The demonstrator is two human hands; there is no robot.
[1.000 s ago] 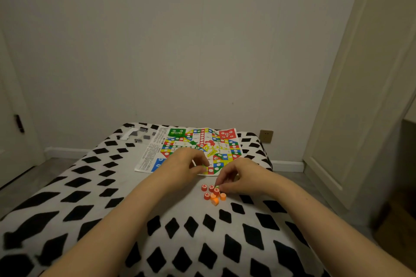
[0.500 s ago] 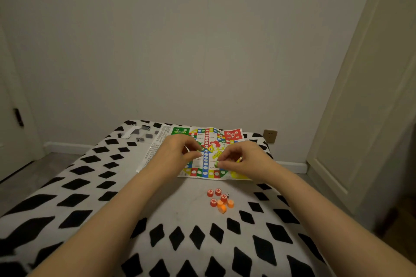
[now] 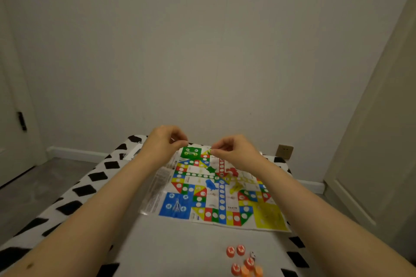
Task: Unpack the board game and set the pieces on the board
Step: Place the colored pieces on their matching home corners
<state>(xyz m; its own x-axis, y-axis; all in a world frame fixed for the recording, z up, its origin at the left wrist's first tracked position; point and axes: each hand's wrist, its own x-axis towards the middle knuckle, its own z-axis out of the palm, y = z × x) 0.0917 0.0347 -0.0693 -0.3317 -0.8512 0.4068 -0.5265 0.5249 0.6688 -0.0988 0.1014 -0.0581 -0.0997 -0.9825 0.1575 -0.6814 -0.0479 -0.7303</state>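
Note:
The colourful paper game board (image 3: 216, 193) lies flat on the far half of the table. My right hand (image 3: 234, 153) hovers over its far edge and pinches a small green piece (image 3: 210, 152) beside the green corner (image 3: 190, 153). My left hand (image 3: 162, 144) is raised over the board's far left corner, thumb and forefinger pinched on something small that is mostly hidden. Several red pieces (image 3: 235, 254) and orange pieces (image 3: 251, 271) sit in a cluster with a small die (image 3: 253, 255) on the near right of the table.
The table wears a white cloth with black diamonds (image 3: 90, 189). A pale flat thing (image 3: 135, 153) lies at its far left, behind my left wrist. Beyond are a bare wall, a wall socket (image 3: 284, 152) and a pale door (image 3: 382, 141) on the right.
Both hands have moved away from the red and orange cluster to the board's far edge. The right hand now carries a green piece. The view has dropped closer to the board.

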